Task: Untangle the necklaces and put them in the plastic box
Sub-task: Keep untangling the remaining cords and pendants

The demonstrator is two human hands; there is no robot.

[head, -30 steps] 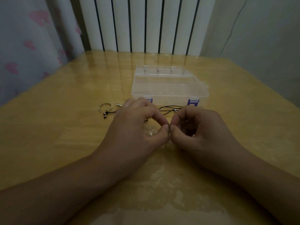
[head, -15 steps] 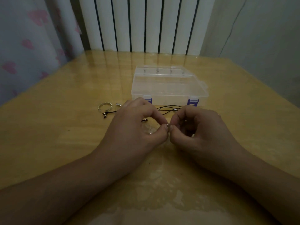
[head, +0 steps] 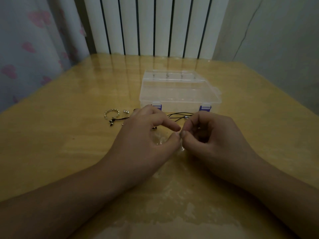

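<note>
Now the black cords (head: pixel 177 116) run nine-to-three along the table (head: pixel 51 152), just before the closed box (head: pixel 179 90) at twelve. Left hand (head: pixel 146 140) and right hand (head: pixel 214 137) pinch something tiny between them; a ring (head: pixel 111 113) lies at ten.

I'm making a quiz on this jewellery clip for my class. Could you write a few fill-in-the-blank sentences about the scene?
1. The clear plastic box has two ____ latches on its near side.
2. The plastic box's lid is ____.
3. The silver ring lies to the ____ of the left hand.
4. The right hand meets the left hand at the ____.

Missing words: purple; closed; left; fingertips
</note>
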